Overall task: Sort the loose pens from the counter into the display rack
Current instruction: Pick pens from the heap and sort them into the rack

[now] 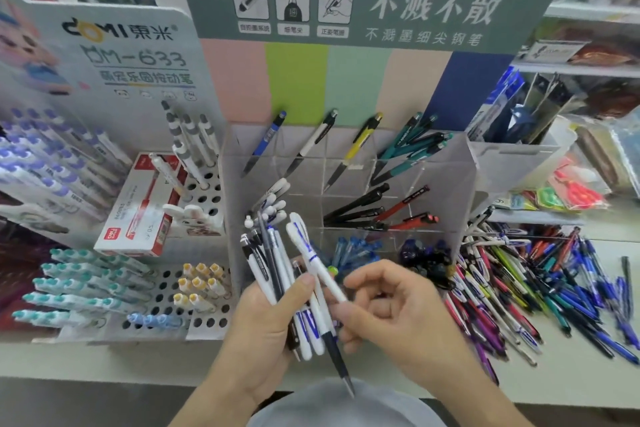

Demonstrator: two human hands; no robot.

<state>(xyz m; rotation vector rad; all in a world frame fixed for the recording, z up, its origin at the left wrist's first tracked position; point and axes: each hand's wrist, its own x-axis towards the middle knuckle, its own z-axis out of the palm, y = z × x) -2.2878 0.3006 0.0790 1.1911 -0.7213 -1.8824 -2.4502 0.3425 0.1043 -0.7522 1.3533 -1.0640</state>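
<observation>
While only the head camera shows this moment, it takes in the whole counter from above. A person's left hand (266,326) is curled around a fanned bundle of pens (294,274), mostly white-barrelled with blue print, plus a dark one whose tip points down toward the person. The right hand (388,308) sits just beside it, fingers bent; its fingertips (349,282) appear to pinch a single white pen (313,253) that angles up out of the bundle, though blur makes the exact contact hard to confirm.

Directly behind the hands stands a clear display rack (460,184) divided into compartments. The upper row holds one blue, one white, one yellow pen and several teal ones; the middle row holds black and red pens; the lower row holds blue ones and dark, rounded items too blurred to name. On the white counter (571,381) to the right lies a large loose pile of pens (540,288) in blue, red, purple, black and green, tangled and overlapping. Left of the rack stand perforated pen stands (204,288) and a red-and-white box (138,215).

These pens look light, rigid and smooth, so a bundle may slip or splay. Pinching one mid-barrel should allow it to slide free without dragging its neighbours.
</observation>
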